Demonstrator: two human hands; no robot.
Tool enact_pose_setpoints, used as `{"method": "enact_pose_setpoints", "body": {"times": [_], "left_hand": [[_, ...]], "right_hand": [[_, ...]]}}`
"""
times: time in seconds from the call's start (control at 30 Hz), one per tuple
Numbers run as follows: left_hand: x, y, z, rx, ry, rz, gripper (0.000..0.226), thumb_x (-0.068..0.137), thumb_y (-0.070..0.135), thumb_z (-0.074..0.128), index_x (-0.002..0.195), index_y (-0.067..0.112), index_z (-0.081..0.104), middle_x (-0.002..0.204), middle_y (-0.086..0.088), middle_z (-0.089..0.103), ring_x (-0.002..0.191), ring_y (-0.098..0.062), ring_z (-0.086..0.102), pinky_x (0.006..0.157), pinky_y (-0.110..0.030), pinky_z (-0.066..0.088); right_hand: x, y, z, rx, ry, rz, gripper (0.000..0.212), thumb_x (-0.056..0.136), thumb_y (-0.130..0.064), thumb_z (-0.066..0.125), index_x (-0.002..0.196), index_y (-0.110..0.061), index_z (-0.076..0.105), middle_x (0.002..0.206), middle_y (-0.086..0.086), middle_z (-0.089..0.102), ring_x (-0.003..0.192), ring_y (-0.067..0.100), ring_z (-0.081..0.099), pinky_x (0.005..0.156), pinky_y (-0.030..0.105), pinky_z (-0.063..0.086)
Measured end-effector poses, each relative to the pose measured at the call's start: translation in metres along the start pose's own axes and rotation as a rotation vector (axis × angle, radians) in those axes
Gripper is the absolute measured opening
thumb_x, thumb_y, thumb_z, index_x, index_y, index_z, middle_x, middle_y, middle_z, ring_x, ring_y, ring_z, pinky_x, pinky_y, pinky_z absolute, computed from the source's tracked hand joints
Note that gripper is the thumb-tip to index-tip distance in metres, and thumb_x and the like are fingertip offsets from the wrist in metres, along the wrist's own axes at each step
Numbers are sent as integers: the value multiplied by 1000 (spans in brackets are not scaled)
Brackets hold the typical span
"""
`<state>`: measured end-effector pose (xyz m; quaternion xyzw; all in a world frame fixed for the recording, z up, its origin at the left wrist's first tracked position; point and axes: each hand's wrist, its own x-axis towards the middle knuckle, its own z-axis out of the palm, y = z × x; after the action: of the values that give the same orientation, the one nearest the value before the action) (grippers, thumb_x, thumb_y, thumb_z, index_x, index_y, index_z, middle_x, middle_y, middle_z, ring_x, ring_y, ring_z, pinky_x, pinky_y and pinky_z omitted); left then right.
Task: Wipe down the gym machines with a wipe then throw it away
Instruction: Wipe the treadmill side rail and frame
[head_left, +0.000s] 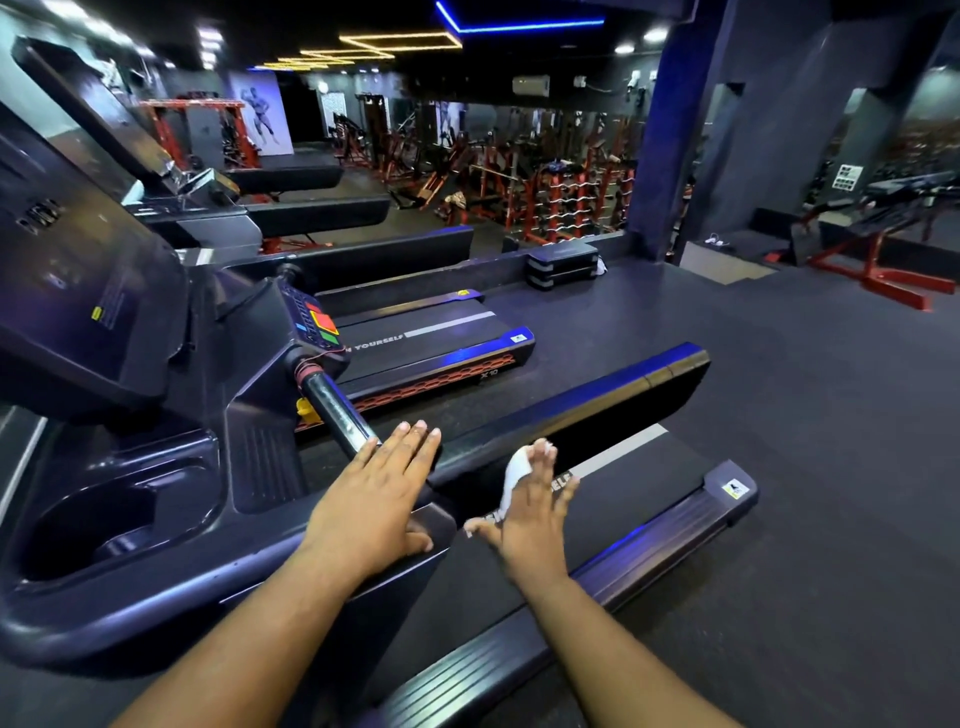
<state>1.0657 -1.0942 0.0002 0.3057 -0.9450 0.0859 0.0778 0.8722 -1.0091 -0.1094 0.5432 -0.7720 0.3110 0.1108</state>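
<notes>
Dim gym floor, dark rubber matting, red racks and benches across the upper middle of the frame. Nearest treadmill (613, 525) filled the lower half; its console (88, 312) rose at left.

Left hand (374, 499) lay flat on the treadmill's side arm at centre, fingers straight and together, tips just beside the black handlebar (337, 410), holding nothing. Right hand (530, 519) hovered just right of it over the belt, fingers spread, thumb out to the left. White wipe (514, 473) sat bunched against the upper left edge of that hand, tucked at the index-finger side; how it was gripped could not be told.

Second treadmill (431, 338) stood beyond the handlebar, mid-frame. Stacked step platform (563, 265) sat further back.
</notes>
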Motion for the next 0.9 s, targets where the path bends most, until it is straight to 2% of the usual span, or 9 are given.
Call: {"method": "enact_pose_setpoints", "body": {"times": [0.07, 0.13, 0.27, 0.33, 0.4, 0.5, 0.63, 0.73, 0.9], "left_hand": [[1, 2, -3, 1, -9, -6, 127, 77, 68, 70, 161, 23, -15, 168, 3, -14, 157, -16, -8, 128, -38, 1], [2, 2, 0, -8, 11, -1, 126, 75, 70, 69, 160, 23, -12, 170, 0, -7, 157, -16, -2, 128, -39, 5], [0, -4, 5, 10, 3, 21, 126, 71, 71, 71, 161, 21, -1, 170, -1, 7, 157, -17, 7, 127, -41, 13], [0, -5, 3, 21, -21, 30, 125, 70, 70, 73, 163, 19, 6, 170, -1, 8, 157, -17, 7, 127, -42, 15], [-1, -3, 0, 8, -28, 32, 118, 78, 70, 67, 163, 20, 2, 171, 1, 1, 156, -15, -2, 128, -42, 8], [4, 2, -8, -21, -72, 12, 109, 87, 73, 54, 162, 22, -7, 170, 4, -11, 154, -11, -15, 126, -44, -7], [17, 9, -12, 3, -142, 7, 109, 87, 79, 46, 162, 24, -12, 170, 5, -13, 155, -10, -14, 125, -49, -9], [29, 15, -12, 15, -166, 21, 109, 87, 79, 45, 162, 23, -12, 170, 4, -12, 156, -11, -12, 126, -51, -7], [61, 35, -13, -2, -165, 56, 109, 88, 77, 47, 162, 22, -10, 171, 2, -9, 157, -13, -8, 126, -50, -6]], "right_hand": [[6, -15, -6, 97, -23, 74, 127, 72, -96, 16, 153, -9, -29, 164, 8, -28, 154, 29, -17, 117, 62, -8], [5, -30, -9, 75, -48, -41, 127, 73, -95, 14, 155, -5, -24, 164, 15, -25, 153, 34, -16, 117, 62, -10], [26, -26, -29, -144, -78, -350, 119, 76, -92, 8, 160, -9, 20, 167, 10, 19, 156, 28, 10, 112, 76, 9], [49, -5, -44, -202, -75, -349, 116, 75, -93, 7, 154, -15, 40, 157, 5, 42, 151, 24, 29, 110, 79, 14], [71, 25, -58, -221, -94, -243, 113, 74, -95, 8, 149, -21, 47, 148, 0, 50, 146, 21, 36, 112, 78, 8], [82, 37, -69, -186, -116, -104, 110, 73, -96, 12, 147, -22, 45, 148, -1, 47, 147, 19, 31, 113, 76, 3], [48, 4, -54, -165, -121, -330, 116, 70, -93, 26, 156, -16, 31, 163, 5, 32, 154, 25, 19, 113, 77, 7], [49, 20, -52, -186, -74, -426, 113, 73, -93, 25, 155, -16, 36, 162, 4, 35, 153, 20, 23, 109, 80, 13], [114, 106, -91, -224, -168, -74, 111, 67, -99, 8, 150, -32, 38, 155, -7, 38, 151, 12, 19, 109, 79, -5]]}}
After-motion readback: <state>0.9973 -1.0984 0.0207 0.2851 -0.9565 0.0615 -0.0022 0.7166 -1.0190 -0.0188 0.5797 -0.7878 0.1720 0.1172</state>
